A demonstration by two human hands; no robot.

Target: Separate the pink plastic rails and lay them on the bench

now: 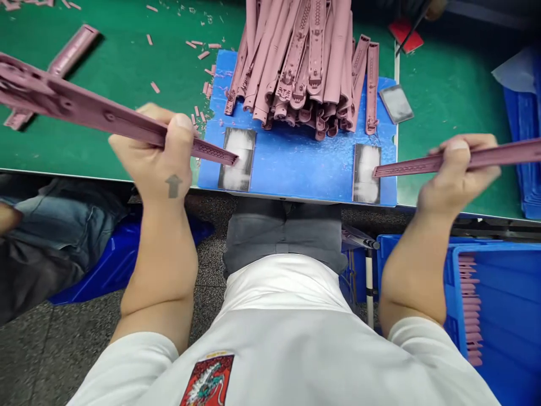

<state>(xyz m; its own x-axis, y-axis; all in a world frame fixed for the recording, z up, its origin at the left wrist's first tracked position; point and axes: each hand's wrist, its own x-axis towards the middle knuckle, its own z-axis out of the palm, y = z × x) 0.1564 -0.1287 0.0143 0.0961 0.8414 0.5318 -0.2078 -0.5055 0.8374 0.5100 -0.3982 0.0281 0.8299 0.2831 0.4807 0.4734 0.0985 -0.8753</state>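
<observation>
My left hand [158, 144] is closed around a long pink plastic strip [93, 110], whose near end rests at a dark pad with a whitened surface [237, 160]. A second pink plastic strip [507, 153] is gripped in my right hand [460, 169]. Its tip meets the edge of another whitened dark pad [367, 175]. Both pads lie on a blue sheet [302, 169] at the table's near edge. Between and behind my hands is a large heap of similar pink plastic parts [304, 62]. The far ends of both held strips run out of view.
Pink scraps [203, 55] litter the green table [169, 73]. More pink parts [76, 51] lie at the left. A loose grey pad [396, 104] and a red piece [406, 35] sit right of the heap. Below right, a blue bin [507, 316] holds stacked pink parts. Another person's leg [67, 220] is at left.
</observation>
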